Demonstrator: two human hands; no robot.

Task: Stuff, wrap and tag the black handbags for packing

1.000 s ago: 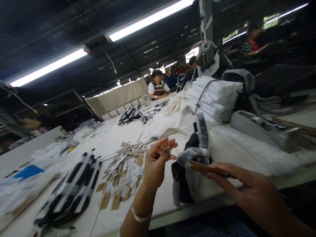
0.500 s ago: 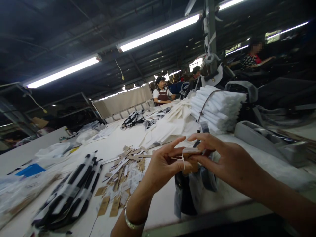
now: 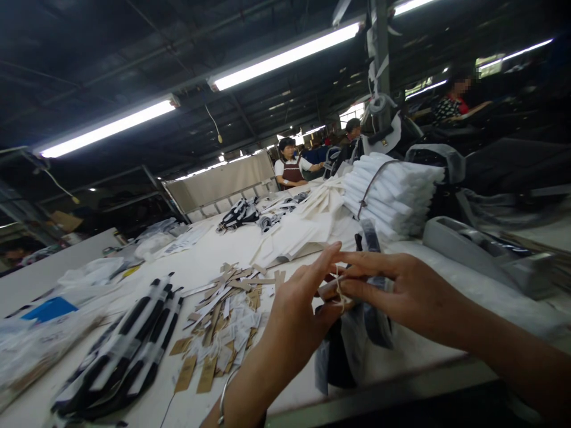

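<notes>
Both hands meet above the table's front edge, around a small brown cardboard hang tag (image 3: 329,290) with a pale string (image 3: 339,284). My left hand (image 3: 306,303), with a silver bangle on its wrist, pinches the tag from the left. From the right, my right hand (image 3: 392,282) grips the tag and string, its index fingertip close to the left fingertips. The fingers partly hide the tag. Directly below and behind the hands lies a black item with plastic-wrapped straps (image 3: 339,356). Loose brown tags (image 3: 207,373) and paper strips are heaped to the left.
Black straps with white wrapping (image 3: 129,345) lie at left, near clear plastic bags (image 3: 40,351). A tied bundle of white rolls (image 3: 392,190) and a grey tape dispenser (image 3: 482,252) stand at right. Across the table is a co-worker (image 3: 292,166); other people sit further back.
The tag has turned from showing its flat face to a narrow edge. The string now loops up between my fingers, and my hands have drawn closer together.
</notes>
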